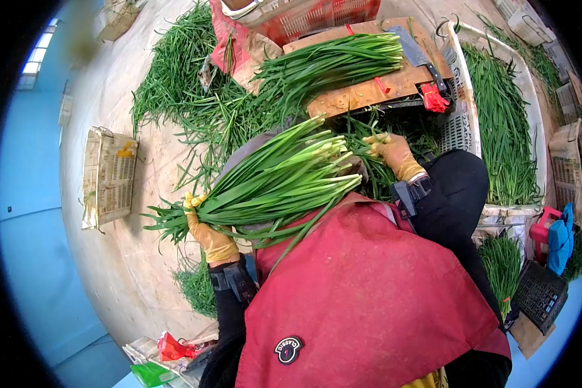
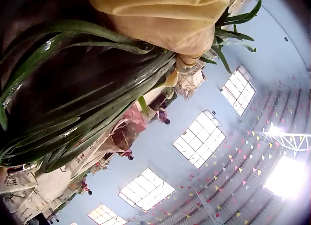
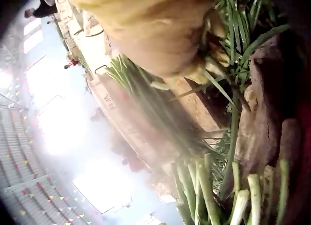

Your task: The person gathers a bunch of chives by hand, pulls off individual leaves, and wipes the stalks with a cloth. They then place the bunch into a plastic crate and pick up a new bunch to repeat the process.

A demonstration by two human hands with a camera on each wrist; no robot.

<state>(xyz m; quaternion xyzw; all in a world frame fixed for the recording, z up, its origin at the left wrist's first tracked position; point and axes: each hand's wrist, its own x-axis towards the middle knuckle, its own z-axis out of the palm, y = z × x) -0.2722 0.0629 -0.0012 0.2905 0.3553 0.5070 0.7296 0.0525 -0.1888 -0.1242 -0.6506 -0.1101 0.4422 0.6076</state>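
Across the person's lap lies a large bunch of garlic chives [image 1: 284, 184], pale cut ends to the right and green tips to the left. The gloved left hand [image 1: 212, 238] grips this bunch near its leafy tips, thumb and fingers curled round the blades; in the left wrist view the glove [image 2: 170, 21] covers part of them. Just beyond the cut ends, the gloved right hand [image 1: 396, 156] pinches a few loose chive stalks [image 3: 216, 82], its fingers bent. Pale stalk ends [image 3: 240, 205] of the lap bunch show below it in the right wrist view.
Another chive bunch [image 1: 343, 58] lies on a wooden board [image 1: 343, 100] with a cleaver [image 1: 409, 50] and red ties [image 1: 434, 98]. At the right stands a white crate [image 1: 462, 97] full of chives. A loose chive heap [image 1: 174, 77] covers the floor ahead; an upright crate [image 1: 110, 178] stands left.
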